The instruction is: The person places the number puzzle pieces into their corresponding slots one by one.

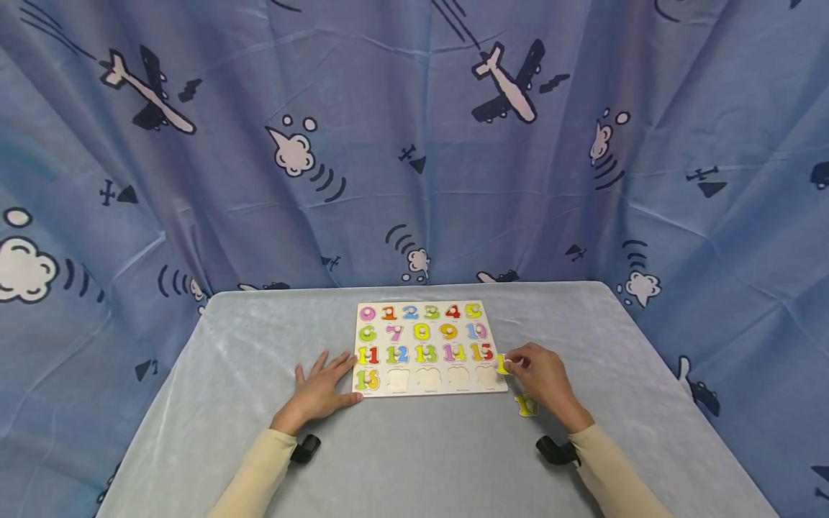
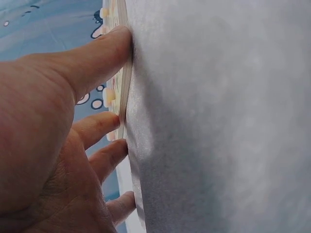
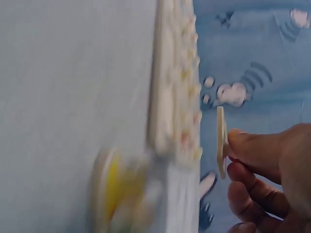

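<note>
A wooden number puzzle board lies on the table, colourful knobbed number pieces filling its upper rows. In its bottom row a green-and-orange 16 piece sits at the left, beside several pale recesses. My left hand is spread at the board's left side, with the thumb and fingertips against the edge. At the right side, my right hand pinches a yellow number piece by its knob, held edge-on in the right wrist view; the fingers hide part of it. Below that hand lies another yellow number piece.
A grey cloth covers the table. Behind it hangs a blue curtain printed with planes and clouds. Black wrist cameras are strapped at both cuffs.
</note>
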### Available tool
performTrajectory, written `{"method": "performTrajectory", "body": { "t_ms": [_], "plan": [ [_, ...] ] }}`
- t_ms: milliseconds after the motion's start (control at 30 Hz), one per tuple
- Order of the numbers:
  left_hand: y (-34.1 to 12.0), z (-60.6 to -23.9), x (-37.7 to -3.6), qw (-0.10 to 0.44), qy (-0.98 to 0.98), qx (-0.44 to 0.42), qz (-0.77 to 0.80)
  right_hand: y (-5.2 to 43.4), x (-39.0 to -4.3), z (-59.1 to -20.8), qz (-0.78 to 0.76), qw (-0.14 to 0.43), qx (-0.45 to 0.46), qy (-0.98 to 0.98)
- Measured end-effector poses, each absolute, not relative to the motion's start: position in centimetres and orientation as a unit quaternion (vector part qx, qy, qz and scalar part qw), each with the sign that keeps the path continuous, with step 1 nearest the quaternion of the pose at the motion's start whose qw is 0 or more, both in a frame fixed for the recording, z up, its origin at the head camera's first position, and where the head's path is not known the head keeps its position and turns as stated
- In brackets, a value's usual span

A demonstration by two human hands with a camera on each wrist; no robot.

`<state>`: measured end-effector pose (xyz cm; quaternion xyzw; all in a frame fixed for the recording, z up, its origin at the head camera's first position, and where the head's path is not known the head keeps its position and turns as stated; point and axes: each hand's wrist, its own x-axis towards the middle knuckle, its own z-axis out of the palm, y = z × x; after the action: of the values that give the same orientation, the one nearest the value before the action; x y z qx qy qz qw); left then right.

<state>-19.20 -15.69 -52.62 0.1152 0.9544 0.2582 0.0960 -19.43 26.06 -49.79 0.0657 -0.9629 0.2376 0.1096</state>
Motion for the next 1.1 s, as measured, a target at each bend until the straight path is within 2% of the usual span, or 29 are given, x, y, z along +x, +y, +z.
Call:
{"method": "performTrajectory", "body": {
  "t_ms": [233, 567, 833, 1100],
  "plan": [
    [-15.8, -52.7, -19.3, 0.093, 0.954, 0.116, 0.258, 20.4, -19.9, -49.0, 0.276, 0.132, 0.127, -0.944],
    [-15.5, -52.7, -19.2, 0.091, 0.954, 0.117, 0.261, 13.7, -20.9, -49.6, 0.289, 0.101, 0.175, -0.936],
    [-15.5, -52.6, -19.1, 0.09, 0.954, 0.112, 0.263, 10.3, -21.0, -50.9, 0.281, 0.065, 0.199, -0.937],
    [-15.6, -52.6, -19.0, 0.089, 0.954, 0.111, 0.263, 8.9, -21.0, -51.7, 0.269, 0.044, 0.205, -0.94]
  ]
}}
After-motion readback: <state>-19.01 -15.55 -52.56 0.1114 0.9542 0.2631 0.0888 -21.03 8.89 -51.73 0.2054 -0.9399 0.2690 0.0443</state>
